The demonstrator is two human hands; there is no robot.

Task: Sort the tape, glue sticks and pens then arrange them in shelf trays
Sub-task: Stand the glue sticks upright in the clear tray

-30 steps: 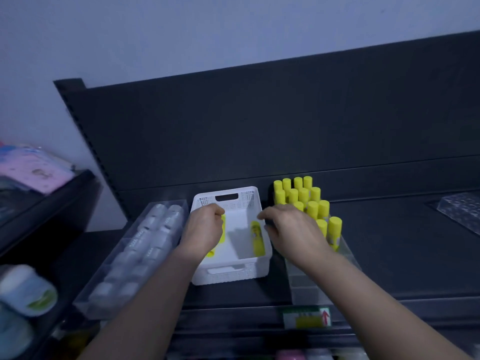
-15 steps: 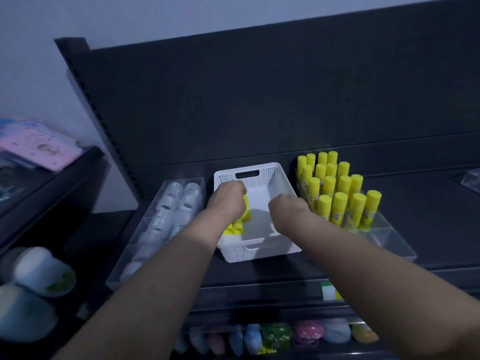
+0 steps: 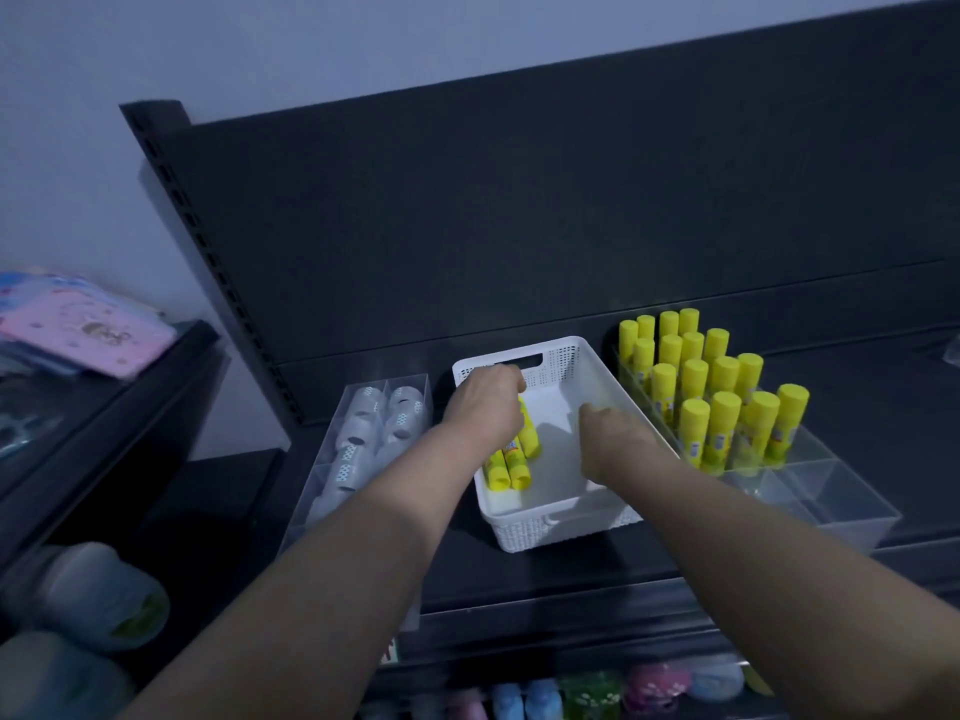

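Yellow cylindrical plastic glue sticks [image 3: 511,462], about three, lie flat along the left side of the white perforated plastic basket [image 3: 566,527] on the dark shelf [image 3: 862,392].

Head view: left hand [image 3: 485,413] sits over their far ends, fingers curled round them, looks like a bundle grip. Right hand [image 3: 615,446] is inside the basket just right of them, fingers curled; can't tell if it holds anything.

Risk: smooth round sticks could slip from a multi-stick grip on lift. Right forearm runs just beside the upright yellow sticks [image 3: 722,402] in the clear divided tray [image 3: 841,506], so a nudge could topple rows.
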